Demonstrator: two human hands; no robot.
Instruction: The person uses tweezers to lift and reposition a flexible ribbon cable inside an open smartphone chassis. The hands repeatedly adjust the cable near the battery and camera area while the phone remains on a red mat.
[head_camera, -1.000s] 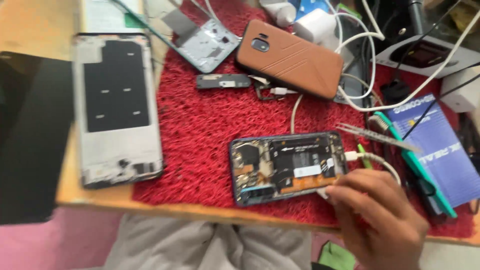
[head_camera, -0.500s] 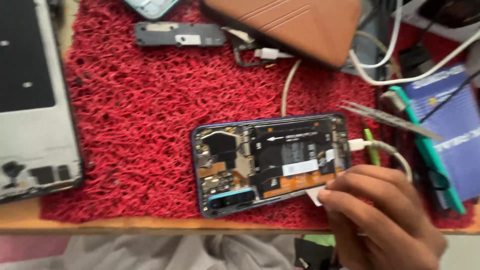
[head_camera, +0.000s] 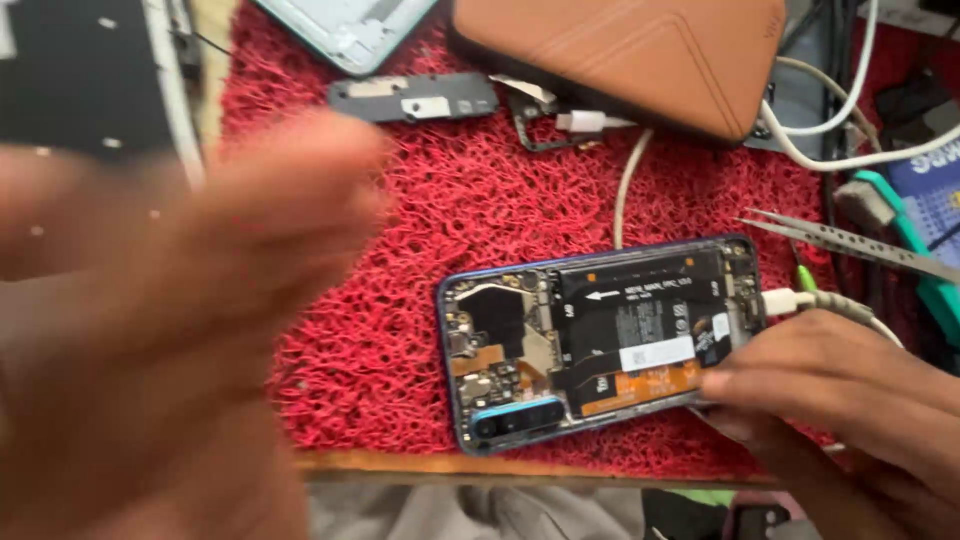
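On the red mat (head_camera: 420, 260), right hand (head_camera: 840, 390) touches opened phone (head_camera: 600, 340).

Both hands, the left hand (head_camera: 170, 330) and right hand (head_camera: 850, 400), are bare, ringless, sleeveless.

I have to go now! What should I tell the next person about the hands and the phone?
Right hand: fingertips on the lower right edge of the opened phone, steadying it.
Left hand: raised near the camera, blurred, holding nothing that shows.
The phone lies back-off on the red mat, a white cable plugged into its right end. Tweezers lie at its right.
Done: back cover off. Left: insides still exposed.
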